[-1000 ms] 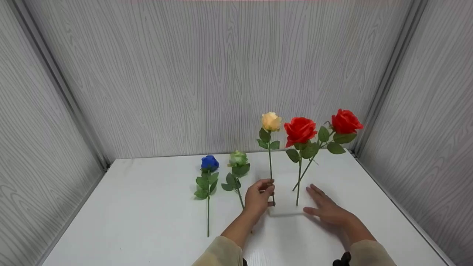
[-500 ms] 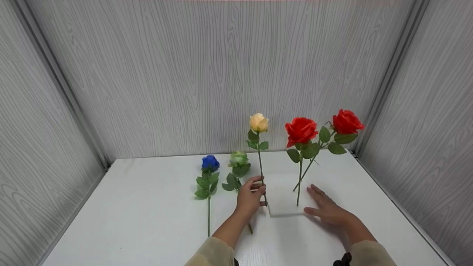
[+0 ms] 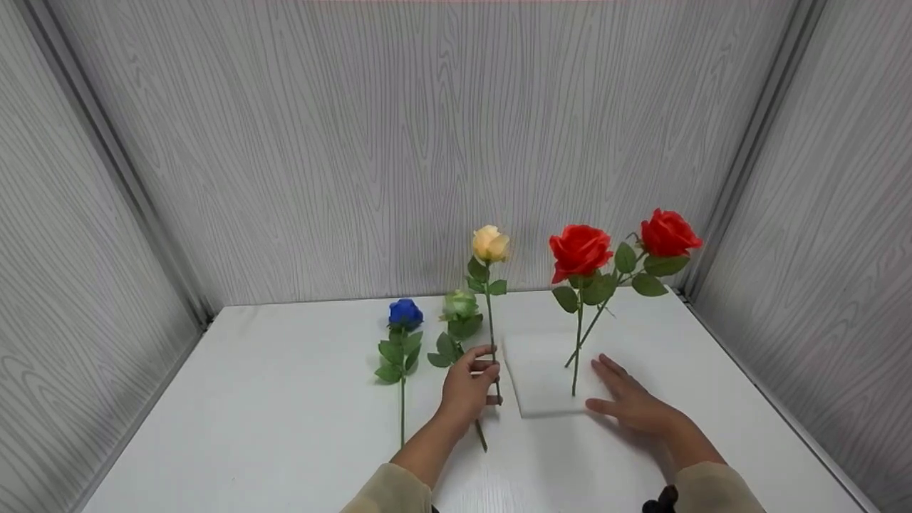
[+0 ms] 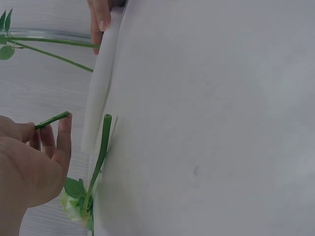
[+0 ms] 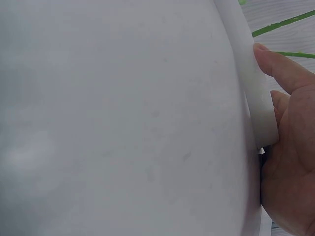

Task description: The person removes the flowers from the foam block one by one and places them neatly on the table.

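My left hand point(image 3: 467, 388) pinches the stem of a pale yellow rose point(image 3: 491, 244) near its lower end and holds it upright, left of a white foam block point(image 3: 541, 407). In the left wrist view the cut stem end pokes out past the thumb. My right hand point(image 3: 634, 405) rests with spread fingers at the block's right side; in the right wrist view the thumb lies along the block's edge. Two red roses, a front one point(image 3: 580, 252) and a right one leaning outward point(image 3: 668, 234), stand with their stems in the block.
A green rose point(image 3: 459, 305) lies on the white table point(image 3: 285, 399), its stem partly hidden behind my left hand. Left of it lies a blue rose point(image 3: 405, 314) with its stem toward me. Grey wood-grain panels point(image 3: 356, 142) enclose the back and sides.
My left hand has moved left with the yellow rose, from over the foam block to beside its left edge, and slightly lower. The right hand and red roses have stayed put.
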A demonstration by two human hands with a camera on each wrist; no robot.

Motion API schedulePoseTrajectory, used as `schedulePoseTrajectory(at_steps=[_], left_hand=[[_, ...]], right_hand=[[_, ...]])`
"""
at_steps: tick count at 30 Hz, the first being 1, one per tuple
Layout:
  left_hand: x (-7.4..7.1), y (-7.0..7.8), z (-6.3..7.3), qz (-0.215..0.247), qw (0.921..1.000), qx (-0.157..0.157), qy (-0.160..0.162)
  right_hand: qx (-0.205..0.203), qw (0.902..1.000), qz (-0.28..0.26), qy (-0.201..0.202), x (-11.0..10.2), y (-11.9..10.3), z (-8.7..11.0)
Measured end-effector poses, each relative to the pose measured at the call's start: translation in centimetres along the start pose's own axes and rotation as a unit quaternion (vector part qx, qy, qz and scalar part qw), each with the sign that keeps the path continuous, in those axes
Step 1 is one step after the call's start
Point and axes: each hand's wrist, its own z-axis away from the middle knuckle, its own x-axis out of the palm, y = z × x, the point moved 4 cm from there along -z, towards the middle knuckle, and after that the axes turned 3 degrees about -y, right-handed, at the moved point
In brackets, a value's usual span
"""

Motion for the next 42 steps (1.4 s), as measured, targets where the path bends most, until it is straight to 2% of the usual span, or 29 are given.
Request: schedulePoseTrajectory(at_steps=[12,21,33,42], left_hand=[[-1.5,0.7,1.1,0.002,0.9999,0.015,-0.008],[-3.0,0.7,1.6,0.000,0.9999,0.012,-0.002],[-5.7,0.4,2.2,-0.044,0.9988,0.004,0.021],[-7.0,0.8,3.2,-0.036,0.9991,-0.003,0.020]], right_hand=[[-0.002,1.0000,-0.002,0.002,0.1,0.2,-0.1],[-0.017,0.9998,-0.003,0.006,0.0,0.3,-0.1],[-0.006,1.0000,-0.005,0.000,0.0,-0.1,0.0],[-0.024,0.9996,0.001,0.014,-0.1,0.2,0.0]])
